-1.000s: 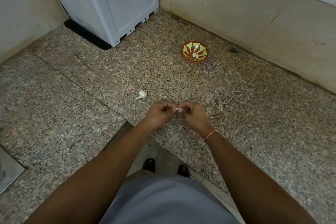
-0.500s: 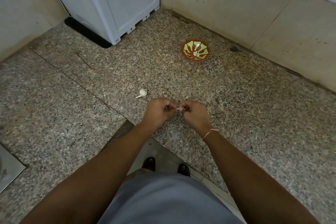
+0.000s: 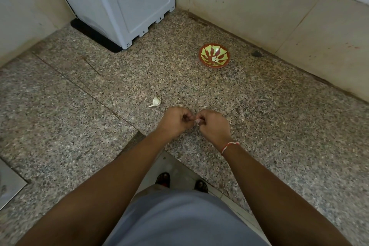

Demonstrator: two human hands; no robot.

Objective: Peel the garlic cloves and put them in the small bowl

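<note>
Over the front edge of the speckled granite desk (image 3: pixel 279 118) I see both hands bunched close together, knuckles up. My left hand (image 3: pixel 175 121) has its fingers curled tight inward, and my right hand (image 3: pixel 212 126) is curled the same way, the fingertips of the two almost meeting. Between them I can make out only a sliver of a pale garlic clove (image 3: pixel 197 121), pinched at the right fingertips; whether the left fingers also grip it I cannot tell, since the knuckles hide the contact. Compared with half a second ago the hands sit in nearly the same spot, still pressed together, with less of the white clove showing than before. The bowl and the loose garlic piece have not shifted.

A small bowl (image 3: pixel 214 55) stands well apart from the hands, farther back near the wall. It is round and shallow, glossy, with a red-brown rim and yellow-green rays painted inside, and a few pale peeled cloves lie at its bottom. A garlic piece (image 3: pixel 155 102), papery white with a short stem pointing left, lies on the desk just beyond my left hand. A thin red and white thread (image 3: pixel 229 146) circles the right wrist. At the back left stands a white plastic box (image 3: pixel 123 0) with moulded panels and small feet, on a dark mat. The walls are smooth beige tile.
</note>
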